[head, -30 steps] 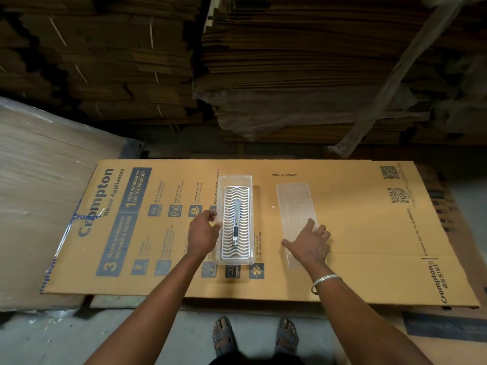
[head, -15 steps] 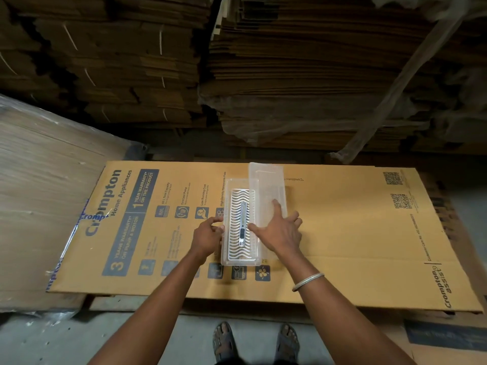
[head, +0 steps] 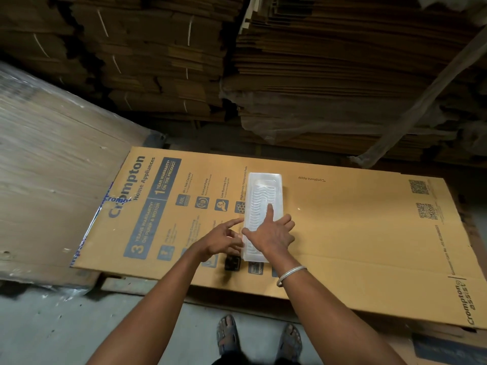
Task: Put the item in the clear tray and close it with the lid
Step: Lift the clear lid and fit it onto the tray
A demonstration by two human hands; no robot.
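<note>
The lid (head: 263, 198) sits on the clear tray (head: 254, 255), centred on the flattened carton (head: 355, 233). Right hand (head: 272, 234) presses flat on it, gripping nothing; left hand (head: 220, 239) open, fingertips at the tray's left edge.

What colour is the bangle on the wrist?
Silver, shiny metal bangle on the right wrist, seen in the head view.

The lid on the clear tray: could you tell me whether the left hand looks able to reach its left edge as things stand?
Probably yes. The left hand lies right beside the lid, fingers open toward its left edge, with nothing between them; the right hand presses the top only.
</note>
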